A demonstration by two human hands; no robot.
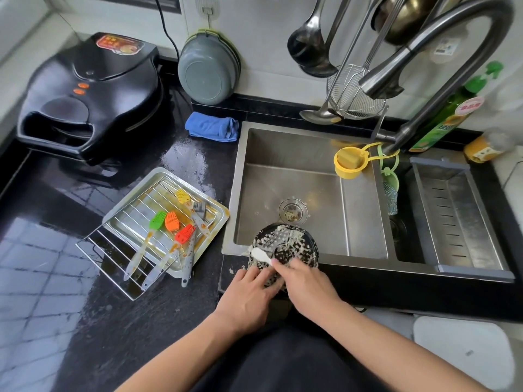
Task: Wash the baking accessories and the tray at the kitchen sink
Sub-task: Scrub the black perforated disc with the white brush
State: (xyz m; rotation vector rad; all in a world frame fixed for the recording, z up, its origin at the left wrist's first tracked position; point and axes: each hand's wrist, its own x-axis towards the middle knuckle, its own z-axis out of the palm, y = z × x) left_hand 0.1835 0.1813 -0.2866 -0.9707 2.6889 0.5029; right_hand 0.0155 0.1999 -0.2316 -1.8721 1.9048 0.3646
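A round black perforated baking plate [294,241], smeared with pale batter, leans on the near rim of the steel sink [365,222]. My left hand [249,295] holds its near edge. My right hand [305,281] grips a small white spatula [260,254], its blade lying on the plate. On the counter to the left, a steel tray [133,219] carries a wire rack [104,250] and several silicone brushes [172,222] with green, orange, red, yellow and grey heads.
The faucet [424,69] arches over the sink's right side, with a yellow sponge holder [349,162] hanging below it. A drain basket [455,219] fills the right basin. A blue cloth [212,127], a black griddle [90,97] and a detergent bottle [450,114] stand at the back.
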